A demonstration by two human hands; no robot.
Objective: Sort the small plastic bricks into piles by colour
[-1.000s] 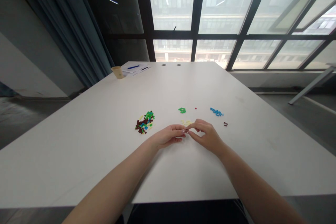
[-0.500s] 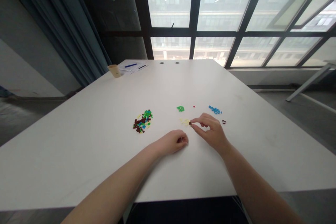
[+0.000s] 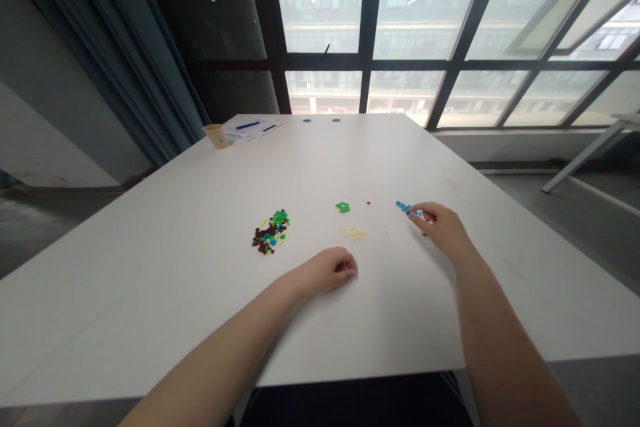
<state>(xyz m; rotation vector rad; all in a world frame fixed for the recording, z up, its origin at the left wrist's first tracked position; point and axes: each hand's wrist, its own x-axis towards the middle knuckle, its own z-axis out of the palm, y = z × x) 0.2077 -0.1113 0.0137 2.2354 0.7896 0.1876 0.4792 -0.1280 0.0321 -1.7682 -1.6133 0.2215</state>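
Small plastic bricks lie in sorted heaps on a white table (image 3: pixel 165 293). My right hand (image 3: pixel 440 225) rests at a heap of blue bricks (image 3: pixel 403 206), fingertips at its near end, and what the fingers hold is hidden. The small dark red bricks are mostly hidden under that hand. My left hand (image 3: pixel 327 270) lies curled on the table, nearest to a heap of pale yellow bricks (image 3: pixel 353 233). Farther left is a mixed heap of dark red, green, blue and yellow bricks (image 3: pixel 271 232). Beyond sit a green heap (image 3: pixel 343 207) and a single red brick (image 3: pixel 369 202).
A paper cup (image 3: pixel 216 135) and papers with a blue pen (image 3: pixel 249 125) stand at the far end of the table. Behind it are large dark-framed windows (image 3: pixel 405 27), with a dark curtain (image 3: pixel 150 60) at the left.
My right hand has moved right, from the yellow heap to the blue heap, covering the dark red bricks. My left hand has stayed in place since the last frame, after pulling back from the right hand.
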